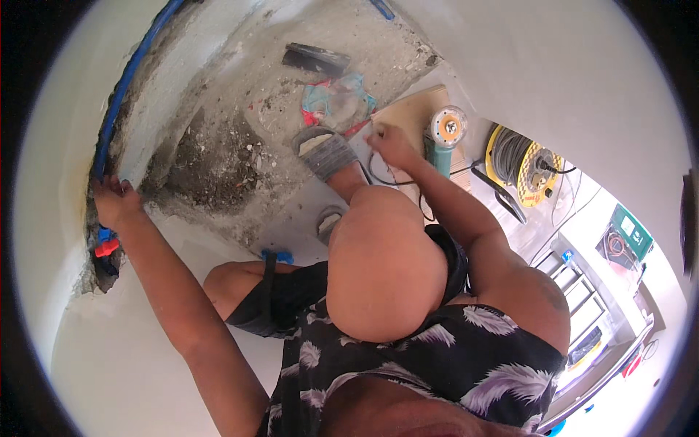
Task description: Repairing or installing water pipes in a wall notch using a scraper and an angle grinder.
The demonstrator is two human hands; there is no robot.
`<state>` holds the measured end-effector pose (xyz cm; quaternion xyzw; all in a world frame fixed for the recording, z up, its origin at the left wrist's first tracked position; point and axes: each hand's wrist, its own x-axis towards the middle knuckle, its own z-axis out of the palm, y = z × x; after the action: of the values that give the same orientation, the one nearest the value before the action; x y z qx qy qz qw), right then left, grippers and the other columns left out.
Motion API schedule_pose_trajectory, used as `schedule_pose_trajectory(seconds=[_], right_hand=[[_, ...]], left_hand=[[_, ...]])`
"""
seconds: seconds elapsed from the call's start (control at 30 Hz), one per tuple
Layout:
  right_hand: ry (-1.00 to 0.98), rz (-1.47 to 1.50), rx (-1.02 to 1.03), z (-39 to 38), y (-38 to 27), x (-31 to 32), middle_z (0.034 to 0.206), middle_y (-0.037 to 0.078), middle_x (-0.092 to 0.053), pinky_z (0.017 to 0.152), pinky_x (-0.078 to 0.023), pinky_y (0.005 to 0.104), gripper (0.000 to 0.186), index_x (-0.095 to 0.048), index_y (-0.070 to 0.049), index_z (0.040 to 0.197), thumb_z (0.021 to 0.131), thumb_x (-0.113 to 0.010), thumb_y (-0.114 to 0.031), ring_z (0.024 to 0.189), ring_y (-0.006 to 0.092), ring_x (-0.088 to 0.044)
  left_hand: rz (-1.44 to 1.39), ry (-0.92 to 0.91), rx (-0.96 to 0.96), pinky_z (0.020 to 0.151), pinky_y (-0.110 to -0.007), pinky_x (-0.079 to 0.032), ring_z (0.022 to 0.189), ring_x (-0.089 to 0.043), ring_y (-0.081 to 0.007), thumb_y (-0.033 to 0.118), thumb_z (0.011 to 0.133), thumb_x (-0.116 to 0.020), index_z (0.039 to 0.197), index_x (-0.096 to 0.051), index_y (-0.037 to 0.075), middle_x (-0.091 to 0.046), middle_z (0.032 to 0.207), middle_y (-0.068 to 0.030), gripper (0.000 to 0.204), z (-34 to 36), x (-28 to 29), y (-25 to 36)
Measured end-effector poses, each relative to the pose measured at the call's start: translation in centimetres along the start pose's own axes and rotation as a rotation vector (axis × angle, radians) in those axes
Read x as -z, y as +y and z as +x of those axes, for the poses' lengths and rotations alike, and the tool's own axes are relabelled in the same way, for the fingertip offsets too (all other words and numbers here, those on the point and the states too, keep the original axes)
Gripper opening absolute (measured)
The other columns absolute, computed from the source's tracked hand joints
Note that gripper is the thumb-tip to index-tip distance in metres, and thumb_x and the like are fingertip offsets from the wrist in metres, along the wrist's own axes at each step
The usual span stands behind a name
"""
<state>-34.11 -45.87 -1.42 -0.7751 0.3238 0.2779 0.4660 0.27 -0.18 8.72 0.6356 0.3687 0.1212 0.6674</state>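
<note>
At the wall on the left, my left hand (116, 205) has its fingers curled round the lower end of a blue pipe (120, 102) that runs up a broken-out channel. Just below that hand, fittings with a red handle (107, 248) and a blue part sit in the same channel. My right hand (395, 150) is closed beside my sandalled foot, and whatever is in its fingers is hidden. A thin red object (356, 130) lies close to its fingertips. Right of that hand, a green angle grinder (440, 156) stands with its disc facing up.
A rubble-filled hole (215, 164) opens in the floor between the wall and my foot. Beyond my sandal (326, 154) lie a crumpled plastic bag (342, 100) and a dark block (316, 60). A yellow cable reel (526, 164) and loose cords are at the right.
</note>
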Motion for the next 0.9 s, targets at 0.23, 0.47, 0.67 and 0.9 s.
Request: schedule_pose_trajectory(seconds=[0.23,0.47,0.67,0.9], right_hand=[[0.266,0.024,0.147,-0.6,-1.4,6.4,0.088,0.028,-0.070,0.078,-0.054,0.0479,0.047,-0.072,0.001,0.098,0.093,-0.066,-0.045,0.085,0.0485,-0.067],[0.532,0.107,-0.304,-14.1,8.9,11.5,0.073,0.009,-0.069,0.068,-0.054,0.0340,0.039,-0.072,0.000,0.089,0.096,-0.064,-0.038,0.068,0.0174,-0.068],[0.620,0.242,-0.631,-21.7,18.3,7.1,0.068,0.009,-0.069,0.062,-0.053,0.0359,0.035,-0.070,-0.002,0.080,0.091,-0.068,-0.035,0.062,0.0179,-0.066],[0.000,0.790,-0.868,-24.2,26.1,-3.9,0.090,0.003,-0.065,0.063,-0.054,0.0381,0.021,-0.066,-0.012,0.114,0.097,-0.064,-0.024,0.071,0.0171,-0.064]], left_hand=[[-0.301,-0.371,0.313,0.068,-0.038,-0.041,0.078,-0.056,-0.0230,0.032,0.107,-0.044,0.108,-0.064,0.001,-0.067,0.095,-0.0144,0.037,11.3,8.0,0.6],[-0.083,-0.418,0.178,0.069,-0.038,-0.044,0.082,-0.060,-0.0227,0.034,0.109,-0.044,0.112,-0.062,0.001,-0.067,0.096,-0.0133,0.037,13.8,10.1,0.0],[0.665,0.021,-0.469,0.073,-0.040,-0.051,0.089,-0.067,-0.0256,0.034,0.105,-0.054,0.111,-0.064,-0.003,-0.072,0.108,-0.0156,0.039,2.2,4.9,-0.3],[0.193,-0.235,-0.124,0.074,-0.042,-0.051,0.087,-0.065,-0.0275,0.037,0.107,-0.052,0.105,-0.062,-0.001,-0.069,0.099,-0.0134,0.039,3.1,5.1,1.2]])
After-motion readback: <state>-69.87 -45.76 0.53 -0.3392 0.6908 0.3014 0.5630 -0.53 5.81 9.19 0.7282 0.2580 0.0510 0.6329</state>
